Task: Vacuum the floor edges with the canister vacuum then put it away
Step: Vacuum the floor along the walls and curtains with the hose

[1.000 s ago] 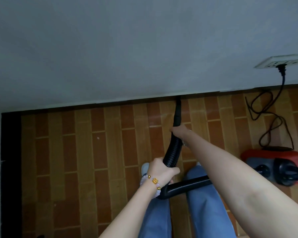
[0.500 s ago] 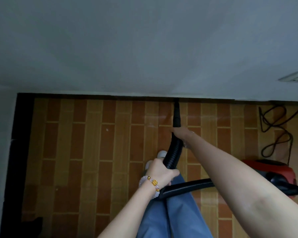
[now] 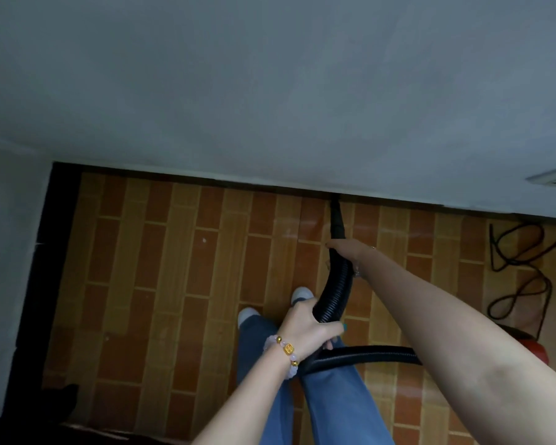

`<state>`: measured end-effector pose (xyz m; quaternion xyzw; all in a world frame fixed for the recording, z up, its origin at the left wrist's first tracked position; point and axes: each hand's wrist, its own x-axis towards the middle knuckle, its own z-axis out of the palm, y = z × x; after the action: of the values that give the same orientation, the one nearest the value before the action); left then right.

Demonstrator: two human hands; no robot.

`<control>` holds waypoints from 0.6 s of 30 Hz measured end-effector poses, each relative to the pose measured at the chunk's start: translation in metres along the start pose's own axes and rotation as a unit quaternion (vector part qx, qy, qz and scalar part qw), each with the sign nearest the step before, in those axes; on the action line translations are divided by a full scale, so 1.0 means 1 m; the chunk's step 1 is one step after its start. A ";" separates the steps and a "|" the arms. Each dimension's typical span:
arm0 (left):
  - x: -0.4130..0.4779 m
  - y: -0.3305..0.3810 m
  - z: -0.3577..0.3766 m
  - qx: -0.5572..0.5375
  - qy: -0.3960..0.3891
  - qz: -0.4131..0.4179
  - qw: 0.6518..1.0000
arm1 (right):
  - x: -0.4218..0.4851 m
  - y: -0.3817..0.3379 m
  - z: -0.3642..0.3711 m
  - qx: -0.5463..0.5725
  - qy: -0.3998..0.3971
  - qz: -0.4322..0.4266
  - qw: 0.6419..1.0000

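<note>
I'm gripping the hose (image 3: 334, 293) with my left hand (image 3: 308, 326) at the bend and right hand (image 3: 347, 252) by the nozzle (image 3: 336, 220), and I'm risking dragging the canister (image 3: 527, 338) over that tangled cord (image 3: 520, 252).

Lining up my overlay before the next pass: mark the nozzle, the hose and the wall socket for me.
nozzle (image 3: 336, 220), head view, middle of its black taper.
hose (image 3: 336, 290), head view, on the ribbed upright curve.
wall socket (image 3: 554, 179), head view, on its white faceplate.
</note>
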<state>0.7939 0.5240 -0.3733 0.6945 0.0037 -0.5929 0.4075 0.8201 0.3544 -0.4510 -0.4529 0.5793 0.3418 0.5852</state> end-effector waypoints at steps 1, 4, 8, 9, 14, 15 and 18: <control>0.000 0.002 -0.001 -0.014 -0.005 0.001 1.000 | -0.001 -0.002 -0.001 0.004 -0.001 0.001 1.000; 0.001 0.002 -0.007 -0.034 -0.001 -0.013 0.999 | -0.001 -0.008 0.003 0.005 0.000 0.004 1.000; 0.004 -0.002 -0.012 0.009 0.035 -0.026 0.999 | 0.004 -0.015 0.015 0.019 0.000 -0.004 1.000; 0.004 -0.003 -0.013 0.015 0.042 -0.027 0.999 | 0.006 -0.016 0.017 0.023 0.002 -0.005 1.000; 0.002 -0.002 -0.018 0.000 0.023 -0.048 0.999 | 0.012 -0.016 0.022 0.034 0.007 -0.004 0.999; 0.002 -0.002 -0.020 -0.001 0.018 -0.049 0.999 | 0.013 -0.016 0.023 0.026 0.014 -0.006 1.000; 0.002 -0.005 -0.031 -0.013 0.005 -0.046 0.999 | 0.013 -0.020 0.035 -0.001 0.038 -0.012 0.999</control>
<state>0.8176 0.5444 -0.3789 0.6913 0.0453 -0.6073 0.3890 0.8530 0.3781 -0.4635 -0.4731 0.5951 0.3177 0.5666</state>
